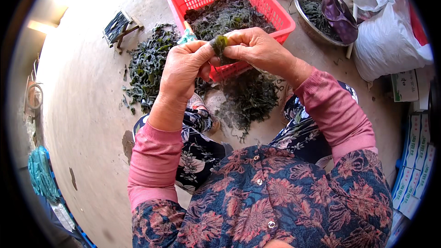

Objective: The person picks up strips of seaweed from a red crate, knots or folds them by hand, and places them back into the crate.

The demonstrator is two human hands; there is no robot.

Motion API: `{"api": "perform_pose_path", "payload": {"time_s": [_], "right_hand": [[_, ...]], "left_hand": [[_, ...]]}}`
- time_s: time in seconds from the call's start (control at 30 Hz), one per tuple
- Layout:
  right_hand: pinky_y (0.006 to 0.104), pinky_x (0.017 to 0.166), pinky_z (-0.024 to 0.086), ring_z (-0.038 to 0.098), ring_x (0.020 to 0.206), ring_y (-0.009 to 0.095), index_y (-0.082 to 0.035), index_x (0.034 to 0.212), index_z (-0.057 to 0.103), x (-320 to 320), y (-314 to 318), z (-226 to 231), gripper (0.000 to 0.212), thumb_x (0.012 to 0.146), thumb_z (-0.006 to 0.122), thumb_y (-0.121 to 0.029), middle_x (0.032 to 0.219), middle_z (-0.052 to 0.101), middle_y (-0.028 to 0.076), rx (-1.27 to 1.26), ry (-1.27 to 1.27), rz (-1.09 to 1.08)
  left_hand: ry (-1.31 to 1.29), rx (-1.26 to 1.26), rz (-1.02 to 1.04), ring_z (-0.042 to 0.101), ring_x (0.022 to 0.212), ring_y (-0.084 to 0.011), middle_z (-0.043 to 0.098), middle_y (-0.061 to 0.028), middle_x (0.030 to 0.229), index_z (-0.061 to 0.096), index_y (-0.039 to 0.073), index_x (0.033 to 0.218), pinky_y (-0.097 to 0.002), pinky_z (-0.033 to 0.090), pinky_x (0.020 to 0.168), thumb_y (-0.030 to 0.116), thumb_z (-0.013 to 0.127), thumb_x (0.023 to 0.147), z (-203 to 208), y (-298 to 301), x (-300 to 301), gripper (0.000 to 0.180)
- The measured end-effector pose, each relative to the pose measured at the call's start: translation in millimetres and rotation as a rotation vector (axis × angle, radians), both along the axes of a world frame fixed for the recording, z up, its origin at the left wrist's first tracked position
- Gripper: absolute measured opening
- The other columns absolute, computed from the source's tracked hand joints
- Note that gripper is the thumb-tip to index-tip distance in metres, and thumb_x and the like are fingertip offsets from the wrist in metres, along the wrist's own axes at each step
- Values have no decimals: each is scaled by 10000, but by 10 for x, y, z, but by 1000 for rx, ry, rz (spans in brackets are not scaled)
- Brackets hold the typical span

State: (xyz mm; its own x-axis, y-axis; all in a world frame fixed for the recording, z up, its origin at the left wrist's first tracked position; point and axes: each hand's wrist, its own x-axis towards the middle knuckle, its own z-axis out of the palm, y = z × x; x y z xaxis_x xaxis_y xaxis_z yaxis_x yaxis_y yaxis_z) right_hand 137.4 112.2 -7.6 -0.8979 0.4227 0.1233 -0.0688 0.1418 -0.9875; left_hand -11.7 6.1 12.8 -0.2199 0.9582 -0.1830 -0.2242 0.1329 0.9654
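A small dark green piece of seaweed point(220, 46) is stretched between my two hands, over the near edge of a red plastic basket point(283, 28). My left hand point(186, 65) pinches it from the left, and my right hand point(262, 49) pinches it from the right with thumb and forefinger. Inside the basket lies a heap of dark seaweed point(225, 14). A bigger, wetter-looking seaweed pile point(154, 62) spreads on the floor beyond my left wrist. Between my knees rests another seaweed heap point(252, 96). A stick wrapped in pale green cloth point(187, 36) shows just behind my left fingers.
A small folding stool point(121, 28) stands at the far left. To the right of the basket is a metal basin point(317, 18) with seaweed and a purple cloth bag. Beside it sit a full white sack point(390, 41) and stacked cartons point(413, 165). A teal plastic bag point(42, 174) hangs at the left.
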Motion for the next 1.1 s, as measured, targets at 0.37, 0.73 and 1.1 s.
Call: {"api": "perform_pose_path", "payload": {"time_s": [0.37,0.73,1.1], "right_hand": [[205,549,407,486,609,56,-27,747,525,-181,78,-158,171,811,600,-167,659,525,-10,-57,-225,-36],[450,618,442,584,718,361,-61,816,509,-587,61,-691,108,807,498,-168,734,589,183,882,-509,-288],[327,583,462,590,644,221,-12,796,575,-495,150,-561,175,782,574,-186,711,607,118,502,-519,-58]], "left_hand": [[57,-184,298,563,481,-95,623,-54,701,594,21,909,-191,437,398,78,581,781,-172,11,-325,140],[1151,-521,393,627,659,-243,636,-136,762,641,68,795,-332,490,651,179,552,740,-939,153,-938,152],[1323,-945,326,570,962,-316,584,-181,1031,561,44,1019,-385,453,810,133,501,754,-1035,-26,-1234,286]]}}
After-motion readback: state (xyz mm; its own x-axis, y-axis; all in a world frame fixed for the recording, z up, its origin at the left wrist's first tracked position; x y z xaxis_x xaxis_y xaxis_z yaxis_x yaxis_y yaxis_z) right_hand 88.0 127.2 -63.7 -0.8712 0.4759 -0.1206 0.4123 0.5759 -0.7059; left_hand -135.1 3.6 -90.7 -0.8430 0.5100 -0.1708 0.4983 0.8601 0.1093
